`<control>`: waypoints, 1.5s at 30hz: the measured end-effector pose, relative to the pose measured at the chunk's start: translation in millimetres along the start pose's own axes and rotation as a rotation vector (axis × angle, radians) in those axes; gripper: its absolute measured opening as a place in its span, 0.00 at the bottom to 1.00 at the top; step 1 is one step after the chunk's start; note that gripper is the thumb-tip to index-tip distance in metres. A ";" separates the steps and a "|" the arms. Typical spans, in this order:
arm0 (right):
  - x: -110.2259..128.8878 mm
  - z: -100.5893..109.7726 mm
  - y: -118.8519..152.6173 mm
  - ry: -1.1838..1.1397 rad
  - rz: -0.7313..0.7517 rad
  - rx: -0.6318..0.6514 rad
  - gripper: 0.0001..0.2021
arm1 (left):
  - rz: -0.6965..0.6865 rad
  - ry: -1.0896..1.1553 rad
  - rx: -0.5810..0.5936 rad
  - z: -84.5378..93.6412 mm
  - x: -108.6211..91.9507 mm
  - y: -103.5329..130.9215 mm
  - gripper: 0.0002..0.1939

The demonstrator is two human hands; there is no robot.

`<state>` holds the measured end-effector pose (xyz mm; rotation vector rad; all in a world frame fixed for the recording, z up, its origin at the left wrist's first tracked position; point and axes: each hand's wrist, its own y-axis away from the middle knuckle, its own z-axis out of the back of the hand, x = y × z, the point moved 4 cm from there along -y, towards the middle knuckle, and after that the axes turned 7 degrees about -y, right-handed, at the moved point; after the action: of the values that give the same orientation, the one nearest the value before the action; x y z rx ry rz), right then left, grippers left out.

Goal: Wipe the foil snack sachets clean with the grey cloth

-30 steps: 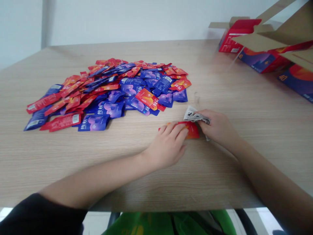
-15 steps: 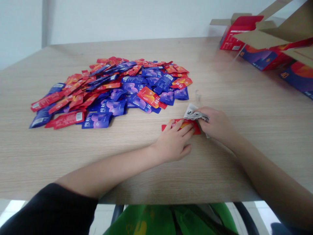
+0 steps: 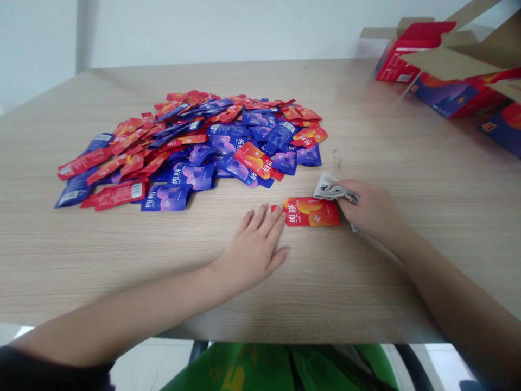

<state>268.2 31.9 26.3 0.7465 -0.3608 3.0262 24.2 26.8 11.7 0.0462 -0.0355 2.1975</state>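
A red pouch (image 3: 312,212) with orange circles and white lettering lies flat on the wooden table (image 3: 171,293). My left hand (image 3: 254,247) rests palm down with fingers spread, its fingertips on the pouch's left end. My right hand (image 3: 370,209) grips a folded grey-white cloth (image 3: 331,189) at the pouch's upper right corner. Behind and to the left of my hands spreads a large pile of red pouches (image 3: 122,194) and blue pouches (image 3: 166,197), overlapping one another.
At the back right stand open cardboard boxes: a red one (image 3: 396,58), a blue and red one (image 3: 445,96) and another (image 3: 504,126) cut off by the frame edge. Their flaps stick out over the table. A pale wall (image 3: 228,30) rises behind the table.
My left hand has slid left off the middle of the red pouch to its left end, uncovering its front. My right hand still holds the cloth at about the same spot on the pouch.
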 end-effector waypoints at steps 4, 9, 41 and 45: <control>-2.5 -0.8 -0.4 0.000 -0.028 -0.035 0.16 | -0.006 0.027 -0.034 -7.8 -2.6 -0.7 0.30; 3.8 13.2 1.7 -0.034 -0.012 -0.124 0.15 | -0.038 0.053 -0.050 -3.3 -1.5 -2.0 0.28; 89.6 -54.1 22.7 0.098 0.392 0.211 0.27 | -0.043 0.069 -0.012 -2.3 -4.4 4.5 0.26; 97.3 -57.6 30.6 0.126 0.307 0.175 0.27 | -0.034 0.065 0.000 -2.8 -4.6 4.2 0.26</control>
<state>153.7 9.9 14.7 0.5465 -0.2284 3.4094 23.5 20.7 8.6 -0.0248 0.0016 2.1638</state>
